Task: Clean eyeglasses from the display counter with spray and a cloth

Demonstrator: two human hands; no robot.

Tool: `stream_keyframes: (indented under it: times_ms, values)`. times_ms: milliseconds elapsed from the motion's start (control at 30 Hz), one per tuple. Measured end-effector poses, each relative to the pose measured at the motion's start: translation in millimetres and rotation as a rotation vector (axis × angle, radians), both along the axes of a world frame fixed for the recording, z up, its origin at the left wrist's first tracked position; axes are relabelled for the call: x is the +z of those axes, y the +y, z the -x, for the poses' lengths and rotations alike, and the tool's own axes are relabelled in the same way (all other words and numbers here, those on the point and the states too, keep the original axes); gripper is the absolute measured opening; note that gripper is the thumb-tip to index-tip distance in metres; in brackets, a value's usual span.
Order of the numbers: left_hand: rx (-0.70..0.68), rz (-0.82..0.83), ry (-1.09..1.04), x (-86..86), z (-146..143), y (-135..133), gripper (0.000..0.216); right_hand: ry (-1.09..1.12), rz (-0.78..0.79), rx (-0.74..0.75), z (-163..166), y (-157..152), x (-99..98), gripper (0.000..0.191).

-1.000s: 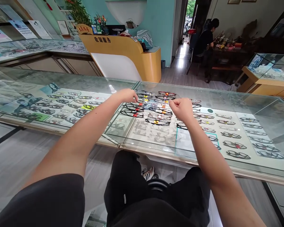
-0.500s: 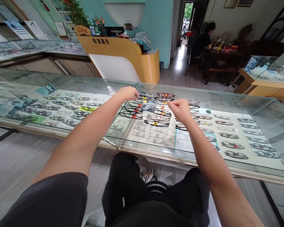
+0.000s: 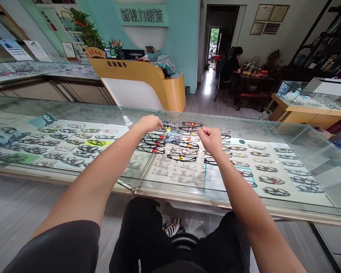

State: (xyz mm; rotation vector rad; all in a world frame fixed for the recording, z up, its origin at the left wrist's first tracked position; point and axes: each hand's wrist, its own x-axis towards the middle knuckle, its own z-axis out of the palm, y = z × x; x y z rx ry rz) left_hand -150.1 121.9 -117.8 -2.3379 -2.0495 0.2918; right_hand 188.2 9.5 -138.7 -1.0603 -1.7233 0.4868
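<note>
Above the glass counter (image 3: 184,191), my left hand (image 3: 149,124) reaches in from the left. Its fingers are bent and pressed together at the end of a pair of black eyeglasses (image 3: 168,124) in the back row. My right hand (image 3: 211,141) is closed, thumb against the curled fingers, close to another pair in the same group. What either hand pinches, if anything, is too small to make out. Red-framed eyeglasses (image 3: 192,124) lie between the hands. Nearer me are several dark pairs with red, orange or yellow tags, such as the black eyeglasses (image 3: 182,157).
A white bottle (image 3: 127,122) stands behind my left forearm. More eyeglasses (image 3: 271,180) fill the case on both sides. Beyond is a yellow cash desk (image 3: 174,89). A person (image 3: 230,70) sits at a table at the back right. My knees are under the counter's front edge.
The view has tilted up and turned slightly right, so the scene sits lower and further left. My hands keep nearly the same place over the eyeglasses.
</note>
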Motion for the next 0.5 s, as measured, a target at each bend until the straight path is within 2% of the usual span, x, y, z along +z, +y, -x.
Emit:
stream_keyframes:
  times_ms: [133, 267, 400, 500]
  values:
    - [-0.013, -0.078, -0.156, 20.3, -0.1, -8.5, 0.045, 0.119, -0.001, -0.03, 1.0, 2.8, -0.7, 0.051]
    - [-0.043, -0.214, -0.62, 31.5, -25.0, -30.8, 0.049, 0.447, 0.208, 0.125, 2.9, 6.5, 0.6, 0.05]
    - [-0.07, -0.237, -1.288, 22.0, -80.4, -58.4, 0.049, 0.75, 0.395, 0.274, -1.2, 13.5, 4.2, 0.05]
    - [-0.129, -0.169, -1.589, 6.2, -118.9, -71.0, 0.045, 0.843, 0.47, 0.294, -7.7, 18.4, 6.3, 0.048]
